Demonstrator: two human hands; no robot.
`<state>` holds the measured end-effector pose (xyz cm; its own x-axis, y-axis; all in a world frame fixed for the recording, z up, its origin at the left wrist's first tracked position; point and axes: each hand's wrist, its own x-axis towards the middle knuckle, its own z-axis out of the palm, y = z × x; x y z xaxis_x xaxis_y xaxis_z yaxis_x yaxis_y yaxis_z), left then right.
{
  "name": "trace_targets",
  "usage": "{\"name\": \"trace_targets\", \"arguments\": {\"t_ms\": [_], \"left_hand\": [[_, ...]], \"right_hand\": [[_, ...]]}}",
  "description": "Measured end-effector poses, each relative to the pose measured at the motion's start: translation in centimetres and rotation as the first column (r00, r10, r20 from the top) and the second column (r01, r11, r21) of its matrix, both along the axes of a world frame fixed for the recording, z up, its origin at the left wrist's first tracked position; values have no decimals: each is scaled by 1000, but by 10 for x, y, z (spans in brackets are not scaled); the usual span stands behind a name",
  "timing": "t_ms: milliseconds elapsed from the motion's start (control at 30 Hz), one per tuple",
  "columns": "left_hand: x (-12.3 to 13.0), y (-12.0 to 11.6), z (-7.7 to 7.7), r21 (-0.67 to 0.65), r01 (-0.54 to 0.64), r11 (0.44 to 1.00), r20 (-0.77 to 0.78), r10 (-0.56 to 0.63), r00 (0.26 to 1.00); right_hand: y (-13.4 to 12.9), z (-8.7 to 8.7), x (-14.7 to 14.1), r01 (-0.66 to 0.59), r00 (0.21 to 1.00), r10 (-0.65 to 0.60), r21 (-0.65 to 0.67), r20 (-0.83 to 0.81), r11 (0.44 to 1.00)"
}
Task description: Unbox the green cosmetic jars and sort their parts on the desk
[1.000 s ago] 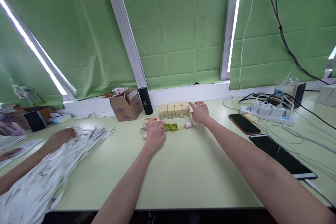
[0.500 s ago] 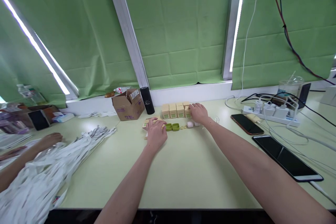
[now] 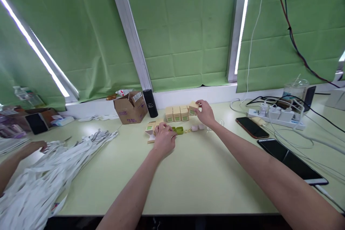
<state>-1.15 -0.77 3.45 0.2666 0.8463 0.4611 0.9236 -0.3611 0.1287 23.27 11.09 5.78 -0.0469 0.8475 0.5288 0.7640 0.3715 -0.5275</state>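
Note:
My right hand (image 3: 205, 113) grips a small tan cardboard box (image 3: 193, 107) with a green label, tilted at the right end of a row of similar boxes (image 3: 176, 114). My left hand (image 3: 164, 139) is closed, its thumb and index finger drawn together beside a small open green case (image 3: 179, 130); what they hold, if anything, is hidden. Just left of that hand lie more tan boxes (image 3: 150, 128), partly covered by the fingers. To the right of the green case are small yellowish pieces (image 3: 187, 130) and pale pinkish-white rounded items (image 3: 194, 128).
An open brown carton (image 3: 130, 109) and a black cylinder (image 3: 150, 103) stand behind. White strips (image 3: 54, 172) cover the left side, where another person's hand (image 3: 36, 146) works. Phones (image 3: 252, 127), a power strip (image 3: 277, 118) and cables occupy the right.
My right hand has raised and tilted the end box of the row. My left hand has shifted slightly right, over part of the green case. The other person's hand has moved left.

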Motion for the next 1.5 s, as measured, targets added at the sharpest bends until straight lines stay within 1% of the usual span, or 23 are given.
{"name": "trace_targets", "arguments": {"t_ms": [33,100,167,233,300,367,433,533,633,733,800,867,967,1067,1200,1300,1400,1433,1500], "left_hand": [[2,-1,0,-16,8,1000,-20,-9,1000],[6,-2,1,-41,14,999,-47,-16,999],[9,-3,0,-56,7,998,-68,-11,998],[11,-2,-1,-69,-4,998,-90,-2,996],[11,-1,-1,-78,-13,997,-108,4,994],[11,0,-2,-81,-18,997,-118,9,993],[11,1,-3,-84,-21,996,-121,11,993],[11,0,-4,-91,-20,996,-114,10,993],[11,-2,-5,-87,-8,996,-73,2,997],[10,-7,-5,-74,34,997,20,-33,999],[10,-10,-3,-78,95,992,116,-86,989],[12,-14,-1,-111,180,977,236,-150,960],[18,-19,3,-176,324,930,410,-230,883],[25,-24,5,-212,421,882,515,-266,815],[31,-25,2,-230,472,851,598,-259,759],[30,-22,-1,-189,483,855,653,-258,712],[26,-17,-3,-155,478,864,691,-251,678],[25,-16,-3,-147,472,869,693,-250,676],[24,-15,-4,-129,441,888,670,-250,699]], "right_hand": [[-8,2,1,-15,999,16,37,-42,999],[-30,3,3,-119,968,152,168,-201,979],[-56,-2,6,-201,931,260,233,-256,951],[-81,-13,10,-270,910,321,216,-261,939],[-102,-26,13,-320,892,356,168,-278,932],[-116,-37,15,-334,888,351,109,-298,936],[-123,-46,15,-333,890,335,62,-307,941],[-125,-52,14,-370,882,353,6,-311,929],[-125,-54,12,-411,869,377,-44,-320,910],[-127,-55,11,-452,849,402,-77,-342,889],[-127,-55,12,-479,834,424,-83,-352,874],[-126,-55,14,-497,825,439,-88,-357,863],[-123,-56,19,-524,822,462,-125,-333,842],[-119,-58,23,-523,841,466,-196,-273,829],[-115,-60,25,-504,857,450,-228,-250,833],[-112,-61,26,-496,861,445,-214,-247,841],[-108,-60,31,-385,917,349,-195,-194,902],[-106,-59,33,-341,935,312,-189,-167,921],[-104,-59,36,-286,956,269,-183,-114,941]]}}
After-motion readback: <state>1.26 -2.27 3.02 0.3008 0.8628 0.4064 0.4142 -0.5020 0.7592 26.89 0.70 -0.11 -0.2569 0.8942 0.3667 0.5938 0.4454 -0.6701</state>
